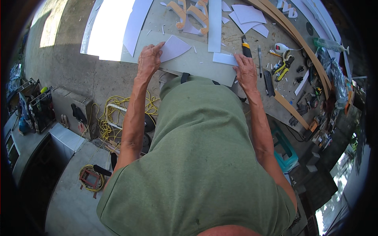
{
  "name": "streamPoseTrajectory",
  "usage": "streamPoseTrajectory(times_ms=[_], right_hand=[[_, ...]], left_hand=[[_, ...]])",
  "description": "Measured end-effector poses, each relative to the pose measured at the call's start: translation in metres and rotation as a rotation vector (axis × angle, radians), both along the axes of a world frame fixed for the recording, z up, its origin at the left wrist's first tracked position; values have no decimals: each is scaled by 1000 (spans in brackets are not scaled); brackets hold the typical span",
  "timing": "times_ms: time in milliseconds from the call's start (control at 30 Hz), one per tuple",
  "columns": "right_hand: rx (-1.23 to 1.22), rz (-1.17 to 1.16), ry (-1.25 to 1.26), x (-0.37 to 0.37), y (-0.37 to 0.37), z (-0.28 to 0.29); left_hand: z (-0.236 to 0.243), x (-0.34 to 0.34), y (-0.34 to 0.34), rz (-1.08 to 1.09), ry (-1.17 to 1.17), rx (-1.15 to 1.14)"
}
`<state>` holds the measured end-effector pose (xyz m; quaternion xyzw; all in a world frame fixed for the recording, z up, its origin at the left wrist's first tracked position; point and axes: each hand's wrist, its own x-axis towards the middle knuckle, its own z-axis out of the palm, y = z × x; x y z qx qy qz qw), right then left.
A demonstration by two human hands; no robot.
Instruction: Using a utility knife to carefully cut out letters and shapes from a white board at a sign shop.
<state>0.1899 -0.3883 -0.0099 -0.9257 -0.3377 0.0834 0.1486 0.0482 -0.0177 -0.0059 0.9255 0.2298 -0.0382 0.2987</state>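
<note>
At the table's near edge, my left hand (149, 59) has its fingers curled, with the fingertips on the left side of a white wedge-shaped sheet piece (175, 48) that has one curved edge. Across from it, my right hand (246, 72) bends over the right end of a short white strip (223, 58), fingertips against it. Just beyond that hand lies a black and yellow utility knife (246, 47). A long pale strip (214, 27) runs away from me between the two hands. Tan and white shaped letters (193, 15) stand farther back.
White sheets (136, 23) lie at the left of the table, curved offcuts (246, 17) at the back. Yellow-handled pliers (284, 67), a pen (260, 62) and long brown strips (303, 35) are on the right. Yellow cord (112, 118) tangles on the floor; a teal stool (284, 151) stands below right.
</note>
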Motion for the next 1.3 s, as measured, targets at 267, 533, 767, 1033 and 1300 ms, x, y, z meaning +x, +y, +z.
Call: streamPoseTrajectory(times_ms=[267, 533, 767, 1033, 1300], right_hand=[[-39, 117, -51, -1, -1, 6], [-5, 85, -10, -18, 5, 6], [68, 92, 10, -19, 3, -1], [145, -9, 154, -28, 11, 7], [239, -86, 368, -25, 20, 15]], left_hand=[[1, -15, -15, -31, -211, 196], [-4, -25, -17, 16, -185, 233], [-6, -45, -3, 64, -148, 216], [-10, -48, 6, 111, -237, 180], [-9, -35, 15, -3, -148, 190]])
